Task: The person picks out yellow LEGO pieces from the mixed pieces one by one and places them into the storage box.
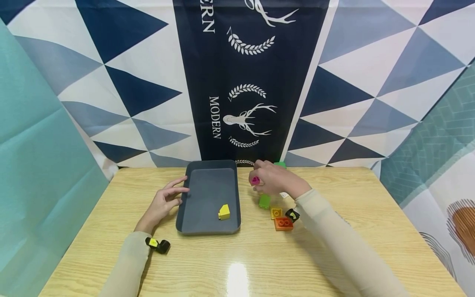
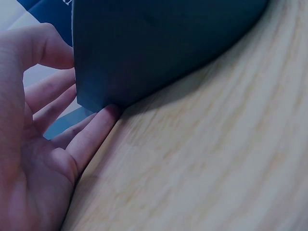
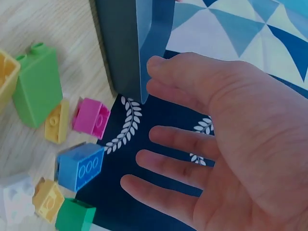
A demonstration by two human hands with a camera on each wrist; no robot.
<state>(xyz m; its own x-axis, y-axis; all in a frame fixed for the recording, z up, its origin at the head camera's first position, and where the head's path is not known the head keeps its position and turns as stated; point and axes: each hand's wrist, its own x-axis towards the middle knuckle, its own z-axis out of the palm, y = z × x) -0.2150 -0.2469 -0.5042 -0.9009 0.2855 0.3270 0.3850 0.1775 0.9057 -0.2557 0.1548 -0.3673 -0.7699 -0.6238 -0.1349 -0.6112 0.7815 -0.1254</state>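
Observation:
At the left wall of a dark grey tray (image 1: 209, 187) is my left hand (image 1: 165, 202), its fingers loosely spread. Fingertips touch the tray's outer side in the left wrist view, where the palm of the left hand (image 2: 38, 159) faces the camera. A yellow sloped brick (image 1: 224, 212) lies inside the tray. Beyond the tray's right side, my right hand (image 1: 272, 177) hovers over loose toy bricks. A pink brick (image 3: 91, 118) shows below its fingers. In the right wrist view the right hand (image 3: 207, 139) has its fingers extended and apart, holding nothing.
Around the right hand lie a light green brick (image 3: 39, 84), a blue brick (image 3: 81, 166), a dark green brick (image 3: 75, 215), a white brick (image 3: 17, 197) and several yellow ones. An orange brick (image 1: 283, 224) sits nearer the front. Patterned cloth (image 1: 156, 82) hangs behind the wooden table (image 1: 200, 268).

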